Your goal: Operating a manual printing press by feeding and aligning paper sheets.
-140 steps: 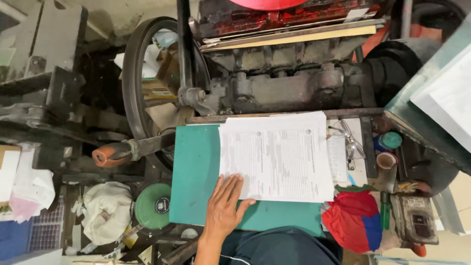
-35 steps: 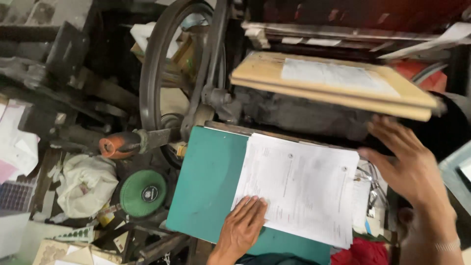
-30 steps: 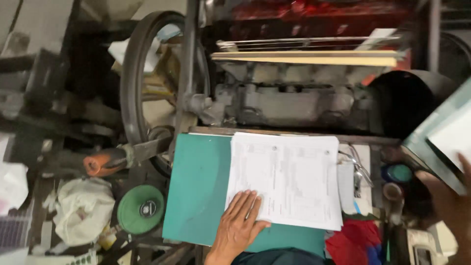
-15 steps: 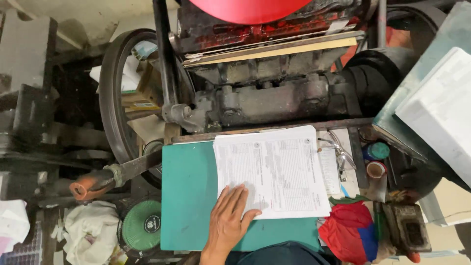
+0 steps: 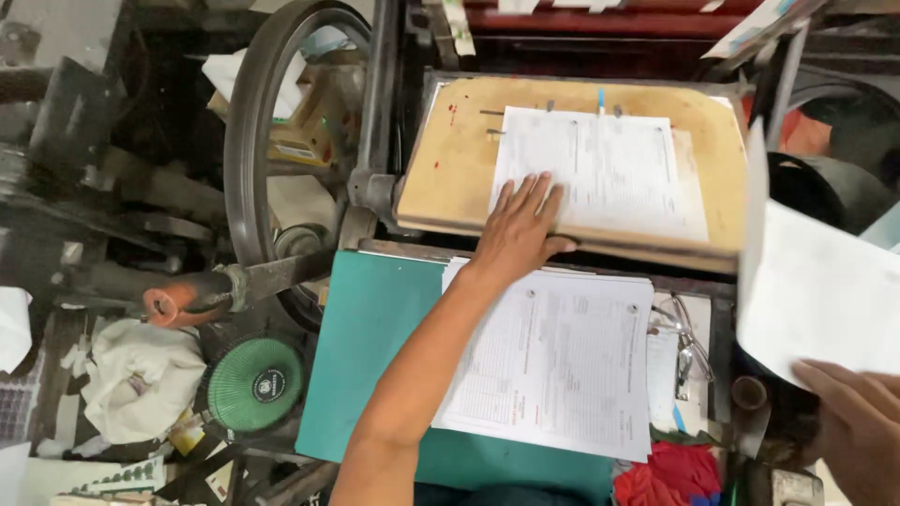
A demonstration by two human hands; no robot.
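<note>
Pressing flat, left hand [image 5: 518, 225] spreads open fingers on the white printed paper sheet [image 5: 600, 171] on the tan press platen [image 5: 450, 159]. Right hand [image 5: 858, 426] pinches another white sheet [image 5: 816, 290]. Thin, floppy paper: best gripped at an edge.

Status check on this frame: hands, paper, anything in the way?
Left hand flat on printed sheet on the tan platen. Right hand holding a loose sheet. Paper stack on green board. Nothing blocking.
</note>
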